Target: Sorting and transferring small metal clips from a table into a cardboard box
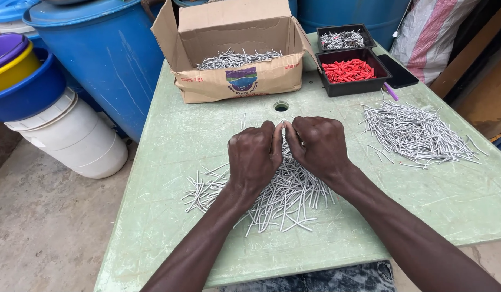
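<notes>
**Two hands pinching grey sticks over a loose pile**

Large blue plastic drums [107, 59] are standing behind a pale green plastic table [169, 140], which is sitting on a bare concrete floor [39, 221]; a white plastic bucket [72, 138] and stacked coloured basins [18, 75] are crowding the left side. An open brown cardboard box [234, 81] of thin grey sticks is resting at the table's far edge, with a scattered second heap of grey sticks [415, 132] lying to the right. Beside the box, a black tray of small red pieces [349, 72] is sitting in front of another black tray of grey bits [341, 39].

Near the middle, the left hand [253, 157] and right hand [321, 143] are meeting knuckle to knuckle above the near pile of short grey sticks [277, 200], fingers curled in and pinching a few sticks between the fingertips; how many, I cannot tell.

The sticks are lying loose and crossed, so a slipping pinch could be scattering them, and some near the front edge could be rolling off onto the floor.
</notes>
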